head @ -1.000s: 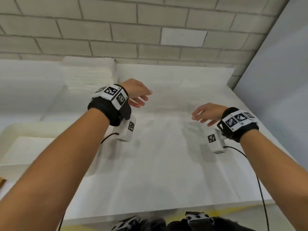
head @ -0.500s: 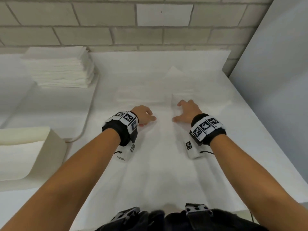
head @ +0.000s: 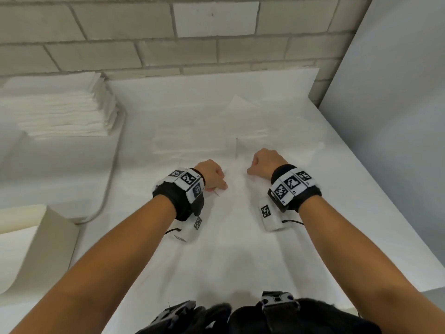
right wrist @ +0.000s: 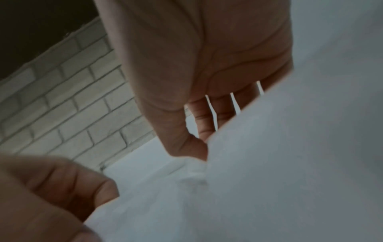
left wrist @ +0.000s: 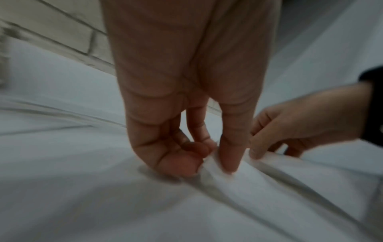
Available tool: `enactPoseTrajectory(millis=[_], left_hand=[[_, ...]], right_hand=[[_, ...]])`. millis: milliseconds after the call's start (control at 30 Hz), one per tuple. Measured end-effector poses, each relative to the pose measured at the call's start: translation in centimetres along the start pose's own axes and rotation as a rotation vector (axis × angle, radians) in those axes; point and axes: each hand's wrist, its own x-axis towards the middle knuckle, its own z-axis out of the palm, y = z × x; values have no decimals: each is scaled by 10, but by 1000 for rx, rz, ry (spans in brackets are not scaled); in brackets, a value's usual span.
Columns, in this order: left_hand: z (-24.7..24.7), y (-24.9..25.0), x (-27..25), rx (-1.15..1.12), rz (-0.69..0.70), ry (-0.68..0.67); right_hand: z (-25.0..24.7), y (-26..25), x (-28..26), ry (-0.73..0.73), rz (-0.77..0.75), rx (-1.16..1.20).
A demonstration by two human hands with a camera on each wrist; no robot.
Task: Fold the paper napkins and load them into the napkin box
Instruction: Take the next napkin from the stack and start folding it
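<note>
A white paper napkin lies unfolded on the white table, hard to tell from the surface. My left hand pinches its near edge between thumb and forefinger; the left wrist view shows this pinch with the napkin bunched into a ridge. A short way to the right, my right hand grips the same edge. In the right wrist view the napkin rises in front of the right hand and hides its fingertips. The beige napkin box stands at the left.
A tall stack of white napkins sits at the back left on a white tray. A brick wall closes the far side, and a grey panel stands at the right. The table's near edge is by my body.
Both hands have come down from the air to the table and closer together. Their fingers have curled onto the napkin's near edge.
</note>
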Motion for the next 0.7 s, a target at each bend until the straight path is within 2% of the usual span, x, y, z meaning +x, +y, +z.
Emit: enactPoseTrajectory(millis=[133,200,333,433,600,700], left_hand=[[-19,-5,-8,-416,-38,-24],[-31,-8,-13,-530,-35,-14],[-52,-13,-20,-568,41,73],[-69,-12,-28,-562,167,124],[-91,-6,-38,-520,299,237],[-97,-10,-45,-506,354,215]], right_hand=[[-10,4,-7,86,-46,314],[-16,4,-9,131,-96,377],[-30,1,-12,188,-155,461],[-45,-5,-16,273,-177,533],[-63,-33,-29,524,-582,457],[-65,-46,-32,673,-689,243]])
